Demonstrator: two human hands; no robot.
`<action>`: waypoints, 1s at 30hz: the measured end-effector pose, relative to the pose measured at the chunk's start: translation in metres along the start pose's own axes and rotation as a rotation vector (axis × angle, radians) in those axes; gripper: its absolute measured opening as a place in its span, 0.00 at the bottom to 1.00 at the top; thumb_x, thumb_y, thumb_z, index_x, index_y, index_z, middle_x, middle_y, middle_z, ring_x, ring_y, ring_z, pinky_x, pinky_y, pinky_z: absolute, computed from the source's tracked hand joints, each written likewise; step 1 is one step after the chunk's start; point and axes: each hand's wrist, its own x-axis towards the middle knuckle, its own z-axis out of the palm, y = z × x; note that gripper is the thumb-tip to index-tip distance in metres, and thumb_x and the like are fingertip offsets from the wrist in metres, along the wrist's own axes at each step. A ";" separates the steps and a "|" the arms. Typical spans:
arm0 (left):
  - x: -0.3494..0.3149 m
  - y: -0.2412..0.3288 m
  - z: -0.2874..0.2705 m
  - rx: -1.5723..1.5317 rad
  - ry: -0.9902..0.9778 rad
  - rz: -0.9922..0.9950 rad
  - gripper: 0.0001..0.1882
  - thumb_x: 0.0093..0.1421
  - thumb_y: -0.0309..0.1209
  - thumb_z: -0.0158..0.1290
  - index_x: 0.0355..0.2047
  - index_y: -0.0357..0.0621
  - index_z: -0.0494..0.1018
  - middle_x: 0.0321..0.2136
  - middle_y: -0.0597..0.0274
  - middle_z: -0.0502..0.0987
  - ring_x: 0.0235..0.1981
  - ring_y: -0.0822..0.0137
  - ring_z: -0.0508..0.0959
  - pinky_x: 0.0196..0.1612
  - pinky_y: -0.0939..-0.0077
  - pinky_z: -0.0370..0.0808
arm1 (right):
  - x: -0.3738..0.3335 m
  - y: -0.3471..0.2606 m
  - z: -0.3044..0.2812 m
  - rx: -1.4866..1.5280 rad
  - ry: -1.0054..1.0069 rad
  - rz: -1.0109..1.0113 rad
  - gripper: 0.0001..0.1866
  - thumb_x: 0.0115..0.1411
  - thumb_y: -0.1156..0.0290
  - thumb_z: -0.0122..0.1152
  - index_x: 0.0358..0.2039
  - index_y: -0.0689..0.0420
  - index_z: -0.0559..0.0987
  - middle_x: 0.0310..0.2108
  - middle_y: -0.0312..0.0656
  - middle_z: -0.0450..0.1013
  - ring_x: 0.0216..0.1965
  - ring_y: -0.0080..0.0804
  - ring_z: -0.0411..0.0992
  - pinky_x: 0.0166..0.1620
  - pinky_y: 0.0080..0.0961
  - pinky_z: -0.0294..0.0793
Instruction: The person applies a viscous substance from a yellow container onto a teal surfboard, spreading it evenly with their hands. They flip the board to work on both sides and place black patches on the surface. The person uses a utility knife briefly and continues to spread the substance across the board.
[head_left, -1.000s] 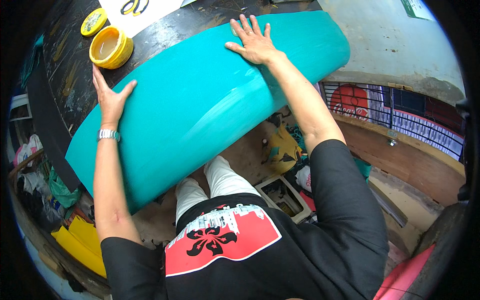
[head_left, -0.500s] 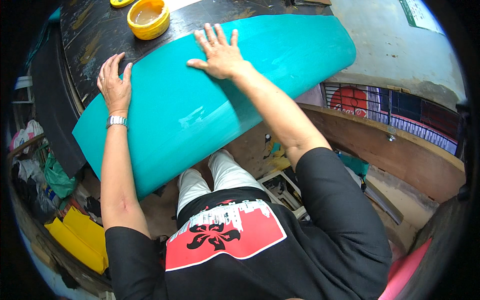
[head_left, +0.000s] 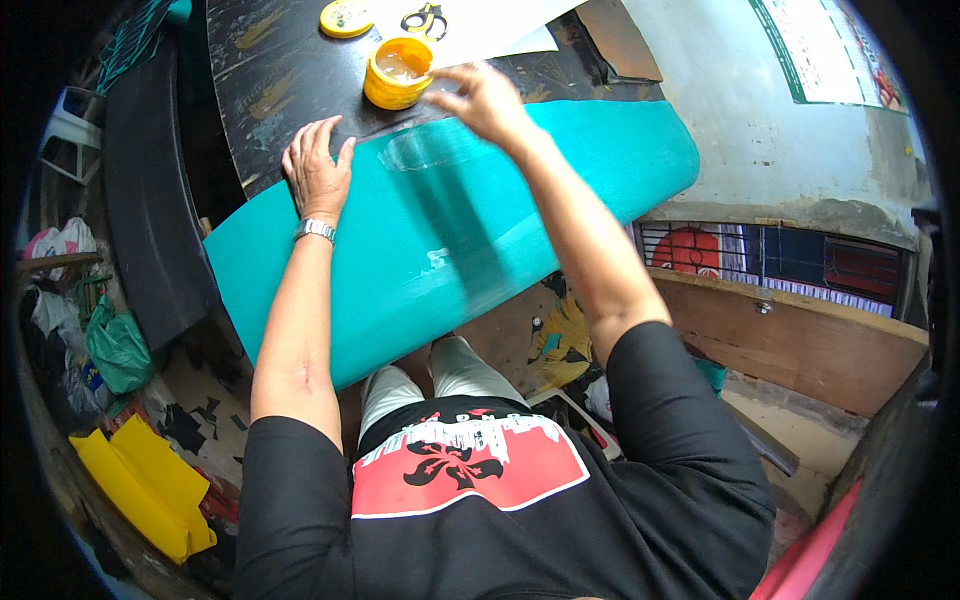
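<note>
A large teal sheet [head_left: 360,280] hangs over the near edge of the black table [head_left: 290,85]. Wet, shiny smears show on its surface, one near the far edge and a smaller one lower down. Across its far left edge lies my left hand [head_left: 318,178], fingers spread and a watch at the wrist. Above the far edge, my right hand [head_left: 488,105] is raised with index finger and thumb apart, pointing at a yellow tub [head_left: 396,94]. The index fingertip is close to the tub's rim; I cannot tell whether it touches. Pale, thick stuff sits inside the tub.
Behind the tub lie a yellow lid [head_left: 346,18], scissors [head_left: 424,21] and white paper [head_left: 490,32]. A brown board [head_left: 618,40] is at the table's far right. Black sheeting [head_left: 155,200] hangs at the left, with yellow sheets [head_left: 150,490] below. A wooden panel [head_left: 790,345] stands right.
My right hand has lifted off the teal sheet and moved to the tub. A wet smear now shows where it lay. The view has shifted; my left hand stays on the sheet's edge.
</note>
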 end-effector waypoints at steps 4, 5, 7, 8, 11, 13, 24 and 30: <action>0.000 -0.002 -0.001 0.025 -0.035 0.014 0.18 0.57 0.42 0.61 0.47 0.57 0.77 0.52 0.68 0.74 0.60 0.63 0.66 0.65 0.57 0.55 | 0.058 -0.009 -0.006 -0.345 -0.317 -0.113 0.38 0.43 0.63 0.78 0.58 0.44 0.76 0.46 0.48 0.78 0.44 0.43 0.78 0.51 0.36 0.77; 0.001 -0.002 -0.002 0.017 -0.026 0.014 0.18 0.56 0.42 0.61 0.47 0.57 0.77 0.52 0.68 0.74 0.60 0.63 0.66 0.65 0.56 0.55 | 0.070 -0.017 0.002 -0.421 -0.408 -0.136 0.40 0.41 0.63 0.79 0.58 0.43 0.76 0.46 0.46 0.78 0.46 0.43 0.78 0.52 0.36 0.76; 0.000 0.000 -0.003 0.008 -0.035 0.014 0.18 0.56 0.42 0.61 0.47 0.57 0.77 0.52 0.68 0.73 0.60 0.63 0.66 0.65 0.56 0.55 | 0.086 -0.032 0.018 -0.559 -0.481 -0.208 0.42 0.38 0.60 0.81 0.57 0.43 0.77 0.46 0.42 0.79 0.48 0.41 0.77 0.54 0.37 0.74; 0.000 0.001 -0.003 -0.002 -0.038 0.011 0.18 0.55 0.43 0.61 0.46 0.58 0.78 0.52 0.69 0.73 0.61 0.63 0.65 0.65 0.55 0.55 | 0.092 -0.036 0.025 -0.643 -0.524 -0.235 0.42 0.36 0.58 0.81 0.57 0.42 0.77 0.46 0.40 0.79 0.49 0.40 0.76 0.55 0.37 0.73; 0.000 0.003 -0.005 0.011 -0.051 0.017 0.18 0.54 0.43 0.62 0.45 0.58 0.79 0.52 0.68 0.73 0.61 0.63 0.65 0.65 0.55 0.54 | 0.099 -0.042 0.042 -0.895 -0.656 -0.283 0.41 0.34 0.53 0.82 0.54 0.42 0.80 0.45 0.35 0.79 0.51 0.35 0.75 0.55 0.36 0.71; 0.000 0.004 -0.006 0.009 -0.059 0.012 0.17 0.54 0.43 0.63 0.44 0.58 0.79 0.52 0.68 0.73 0.61 0.63 0.65 0.65 0.56 0.54 | 0.100 -0.037 0.047 -0.924 -0.662 -0.278 0.35 0.35 0.46 0.80 0.46 0.43 0.84 0.43 0.34 0.80 0.50 0.34 0.76 0.53 0.35 0.72; 0.000 0.016 -0.021 0.064 -0.174 0.152 0.23 0.47 0.54 0.66 0.42 0.65 0.83 0.55 0.69 0.72 0.63 0.62 0.64 0.66 0.49 0.52 | 0.103 0.009 0.000 -0.614 -0.064 -0.207 0.40 0.53 0.27 0.52 0.36 0.57 0.84 0.29 0.49 0.79 0.33 0.44 0.77 0.41 0.40 0.75; 0.002 0.018 -0.022 0.120 -0.237 0.200 0.24 0.46 0.55 0.66 0.44 0.69 0.83 0.56 0.70 0.72 0.63 0.64 0.64 0.67 0.47 0.51 | -0.003 0.084 -0.034 -0.285 -0.797 0.333 0.46 0.57 0.23 0.38 0.50 0.51 0.82 0.47 0.44 0.79 0.52 0.47 0.74 0.58 0.38 0.69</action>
